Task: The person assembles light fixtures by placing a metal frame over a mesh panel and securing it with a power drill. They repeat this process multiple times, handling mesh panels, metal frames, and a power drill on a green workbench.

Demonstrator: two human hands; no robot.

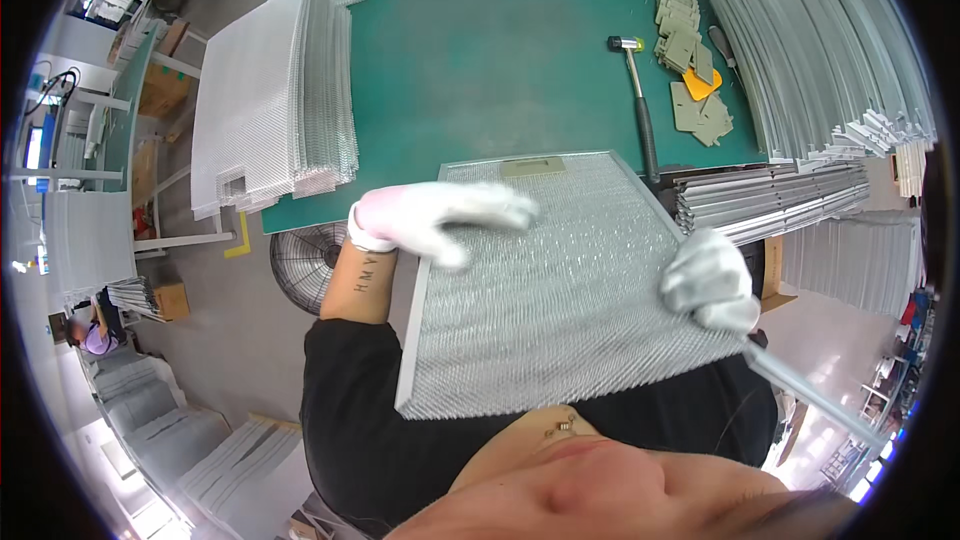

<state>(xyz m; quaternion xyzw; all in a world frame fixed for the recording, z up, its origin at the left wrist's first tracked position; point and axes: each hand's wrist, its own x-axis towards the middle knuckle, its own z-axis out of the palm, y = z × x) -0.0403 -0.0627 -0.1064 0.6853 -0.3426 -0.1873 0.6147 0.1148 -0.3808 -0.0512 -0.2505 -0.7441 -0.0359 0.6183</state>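
Well, we count 2 gloved hands, well apart, & 1 mesh panel [550, 300] btwn them. Our L hand [425, 218] is spread, thumb away from the fingers, over the panel's upper L part; whether it touches the mesh we can't tell. Our R hand [710, 280] is blurred but curled, clamped on the panel's R edge.

The panel is in front of our chest, far end by the near edge of the green table [490, 70]; can't tell if it rests there. Its far edge points away from us, its near edge toward our chest, tilted a bit, R corner farther out than L. Long axis unclear b/c of foreshortening. Metal rails show on the L, far & R sides. 1 tan plate [532, 167] sits at the far rail, lengthwise along it. 1 metal strip [815, 395] sticks out from the near R corner, long axis running down & to the R.

On the table: 1 hammer [646, 125], head away from us; 1 dark-handled tool [721, 44]; 1 orange piece [702, 86] amid a pile of tan plates [678, 48], too overlapped to count. 1 big mesh stack [260, 90] stands at L, sheets uncountable; ditto the long metal lengths [820, 50] at R. Also 1 floor fan [305, 265] under the table's L end, & 1 person [97, 340] far L.
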